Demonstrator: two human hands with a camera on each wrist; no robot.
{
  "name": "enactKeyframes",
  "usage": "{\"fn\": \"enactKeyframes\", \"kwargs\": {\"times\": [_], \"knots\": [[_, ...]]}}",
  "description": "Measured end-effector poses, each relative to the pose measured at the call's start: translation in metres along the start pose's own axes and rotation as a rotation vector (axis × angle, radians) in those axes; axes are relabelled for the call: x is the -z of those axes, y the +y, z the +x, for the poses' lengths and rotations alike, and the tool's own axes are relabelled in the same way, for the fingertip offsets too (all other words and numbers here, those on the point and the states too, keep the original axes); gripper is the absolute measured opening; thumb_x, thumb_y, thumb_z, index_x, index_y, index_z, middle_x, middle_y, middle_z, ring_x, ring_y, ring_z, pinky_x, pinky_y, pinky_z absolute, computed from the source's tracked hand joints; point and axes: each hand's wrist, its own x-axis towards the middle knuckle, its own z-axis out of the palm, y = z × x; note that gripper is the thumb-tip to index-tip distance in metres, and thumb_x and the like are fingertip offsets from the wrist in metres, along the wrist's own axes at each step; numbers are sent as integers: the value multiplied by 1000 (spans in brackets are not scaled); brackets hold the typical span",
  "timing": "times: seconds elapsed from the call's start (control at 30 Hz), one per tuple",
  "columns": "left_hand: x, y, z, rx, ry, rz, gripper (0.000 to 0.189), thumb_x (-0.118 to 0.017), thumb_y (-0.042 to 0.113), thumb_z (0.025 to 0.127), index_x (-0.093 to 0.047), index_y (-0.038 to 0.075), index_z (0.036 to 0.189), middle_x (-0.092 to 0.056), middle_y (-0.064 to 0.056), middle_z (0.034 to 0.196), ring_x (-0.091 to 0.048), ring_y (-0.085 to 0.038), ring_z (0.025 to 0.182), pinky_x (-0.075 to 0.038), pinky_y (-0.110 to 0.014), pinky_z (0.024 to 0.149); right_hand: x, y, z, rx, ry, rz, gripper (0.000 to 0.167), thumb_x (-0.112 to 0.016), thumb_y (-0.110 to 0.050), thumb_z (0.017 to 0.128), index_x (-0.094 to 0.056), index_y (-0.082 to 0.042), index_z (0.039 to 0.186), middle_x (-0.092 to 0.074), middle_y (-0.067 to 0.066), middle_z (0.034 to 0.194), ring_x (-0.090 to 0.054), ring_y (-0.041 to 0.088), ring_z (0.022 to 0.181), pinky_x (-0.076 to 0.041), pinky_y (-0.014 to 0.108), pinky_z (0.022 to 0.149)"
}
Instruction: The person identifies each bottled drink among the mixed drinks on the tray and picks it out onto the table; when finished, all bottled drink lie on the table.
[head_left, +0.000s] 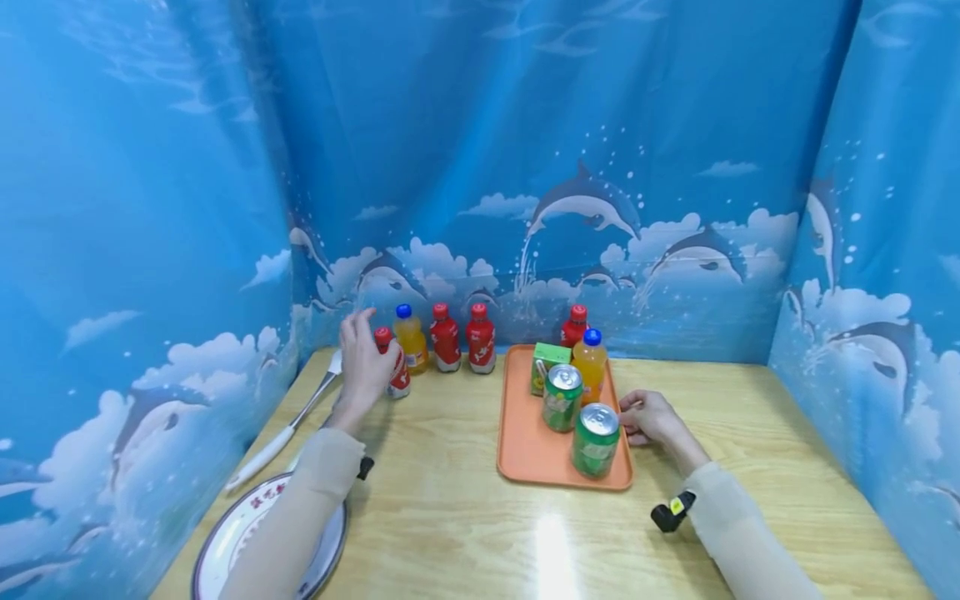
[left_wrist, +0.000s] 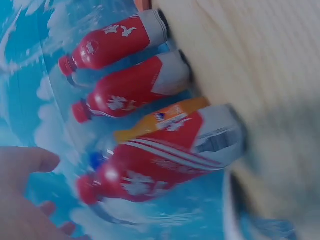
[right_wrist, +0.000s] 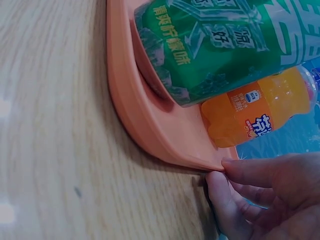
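Observation:
My left hand [head_left: 363, 360] is beside a red drink bottle [head_left: 401, 382], which stands upright on the table. The left wrist view shows the fingers [left_wrist: 30, 162] spread and apart from the bottle's cap. With thumb and finger, my right hand [head_left: 651, 419] pinches the right rim of an orange tray [head_left: 517, 446]. On the tray are two green cans, one nearer [head_left: 596, 450] and one behind [head_left: 561, 408], an orange soda bottle [right_wrist: 260, 107] and a green drink carton [head_left: 542, 358].
Another orange soda bottle [head_left: 411, 340] and two red bottles [head_left: 445, 340] line the back left. One more red bottle [head_left: 574, 325] stands behind the tray. A white-handled utensil [head_left: 270, 450] and a plate [head_left: 225, 550] lie at the left edge. A dolphin-print curtain [head_left: 450, 167] surrounds the table.

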Motion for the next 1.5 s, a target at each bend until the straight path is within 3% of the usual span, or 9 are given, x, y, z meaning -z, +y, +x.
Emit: {"fn": "enactKeyframes", "kwargs": {"times": [0.07, 0.17, 0.23, 0.33, 0.47, 0.77, 1.03, 1.3, 1.5], "knots": [[-6, 14, 0, -146, 53, 42, 66, -71, 13, 94, -44, 7, 154, -34, -21, 163, -31, -42, 155, -36, -62, 125, 2, 0, -1, -1, 3, -1, 37, -65, -1, 99, -49, 7, 132, -62, 7, 87, -62, 15, 74, -63, 30, 62], [-20, 33, -3, -310, 62, 66, 64, -73, 13, 93, -48, 5, 151, -41, -21, 160, -30, -43, 158, -32, -61, 128, 4, 0, -2, -11, 8, -2, 37, -64, -1, 100, -50, 6, 132, -62, 7, 87, -62, 15, 74, -63, 30, 63], [-31, 45, -6, -372, 33, 64, 64, -75, 15, 93, -49, 6, 151, -44, -21, 160, -31, -44, 158, -31, -60, 129, 4, 0, -2, -12, 5, -4, 37, -64, -1, 100, -49, 6, 133, -62, 7, 87, -63, 15, 75, -63, 30, 63], [-48, 62, -12, -410, -47, 35, 64, -74, 19, 96, -48, 7, 153, -45, -19, 161, -31, -42, 158, -33, -60, 128, 4, 0, -2, -15, 6, 0, 37, -65, -1, 99, -50, 6, 132, -63, 7, 88, -63, 15, 75, -63, 30, 63], [-68, 85, -19, -424, -160, 14, 67, -72, 26, 99, -43, 11, 157, -43, -15, 164, -31, -38, 160, -33, -59, 129, 2, -1, -1, -3, 10, -3, 38, -66, -1, 98, -50, 6, 132, -64, 7, 87, -63, 16, 74, -64, 31, 63], [-119, 131, -32, -445, -367, 85, 74, -69, 41, 101, -36, 18, 164, -41, -8, 168, -40, -29, 155, -45, -53, 122, 4, -2, -1, -11, 20, -9, 39, -67, -2, 98, -50, 6, 133, -64, 7, 87, -63, 15, 74, -63, 30, 62], [-157, 161, -44, -351, -524, 78, 76, -64, 48, 103, -30, 23, 167, -38, -4, 169, -39, -27, 155, -43, -53, 124, 4, -1, -1, -6, 20, -7, 38, -66, -1, 98, -51, 6, 132, -64, 5, 86, -62, 13, 73, -63, 29, 62], [-177, 175, -53, -260, -589, 129, 80, -61, 57, 102, -27, 26, 168, -38, -5, 169, -42, -27, 151, -46, -53, 121, 0, 0, -1, 26, 20, 3, 39, -67, -1, 97, -51, 8, 131, -65, 5, 85, -62, 12, 71, -63, 29, 60], [-188, 180, -54, -247, -585, 210, 76, -65, 56, 100, -36, 28, 164, -51, -4, 153, -51, -24, 134, -53, -44, 112, -1, -1, 0, 19, 22, 2, 37, -67, -2, 98, -52, 6, 131, -64, 4, 84, -62, 12, 69, -62, 29, 59]]}}
